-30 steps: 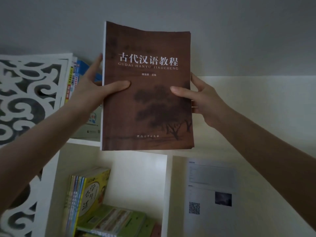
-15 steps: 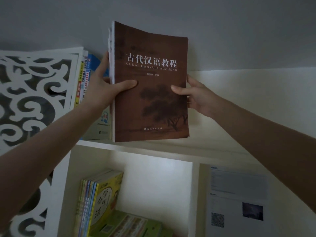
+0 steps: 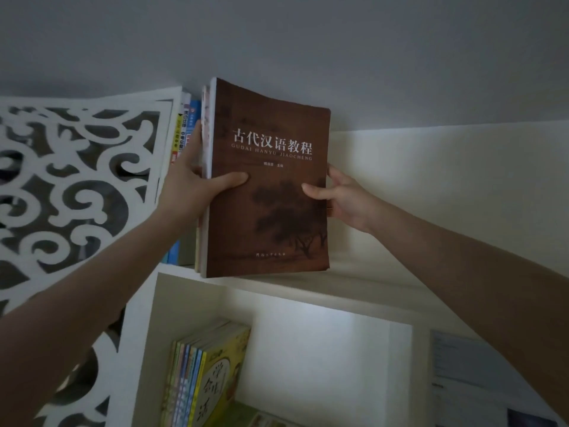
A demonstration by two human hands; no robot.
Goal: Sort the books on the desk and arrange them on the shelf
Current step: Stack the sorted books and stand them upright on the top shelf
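A person holds a brown book (image 3: 268, 186) upright with both hands at the left end of the top board (image 3: 369, 282) of a white shelf, front cover turned toward the camera, with white Chinese characters and the line "GUDAI HANYU JIAOCHENG" above a dark tree. The left hand (image 3: 191, 189) grips the spine side, its thumb lying flat across the cover and its fingers reaching behind. In the same grasp, pressed against the back of the brown book, are a few thinner pale books (image 3: 205, 134) of which only the edges show. The right hand (image 3: 343, 200) holds the opposite edge, thumb on the cover and fingers curled round behind it. The book's lower edge meets the front edge of the top board; whether it bears its weight there cannot be told. Just to the left, against the carved white side panel (image 3: 77, 180), stands a row of upright books (image 3: 184, 131) with yellow, white and blue spines, partly hidden by the left hand. In the compartment below, at its left wall, another group of slim books (image 3: 184, 377) leans, fronted by a yellow book (image 3: 223, 374). A printed sheet of paper (image 3: 462, 371) lies at the lower right. A grey wall (image 3: 308, 41) rises behind the shelf.
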